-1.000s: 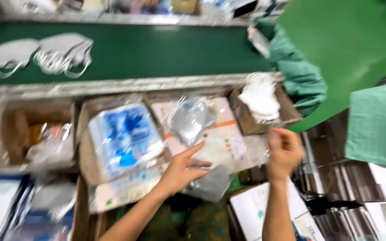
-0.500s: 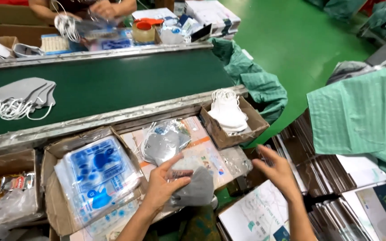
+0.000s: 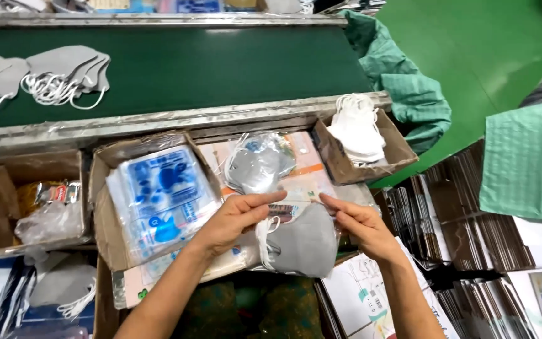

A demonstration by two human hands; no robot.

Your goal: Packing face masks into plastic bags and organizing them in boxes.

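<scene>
Right between the two hands hangs a grey face mask [image 3: 305, 245] inside a clear plastic bag [image 3: 296, 210], low in the middle of the view, over the front edge of the packing bench. The left hand [image 3: 233, 220] pinches the bag's upper edge at one end, thumb and fingers closed on it; the right hand [image 3: 362, 226] pinches the other end the same way. The top edge of the bag runs side to side from one grip to the other, and the mask droops below that line, so neither hand is nearer to it. Just behind lies another bagged grey mask [image 3: 258, 166] on printed sheets. To the left sits a cardboard box of blue printed packets [image 3: 158, 194], to the right a small box of white masks [image 3: 359, 132]. Further back, loose grey masks [image 3: 51, 75] rest on the green conveyor belt [image 3: 221, 69].
</scene>
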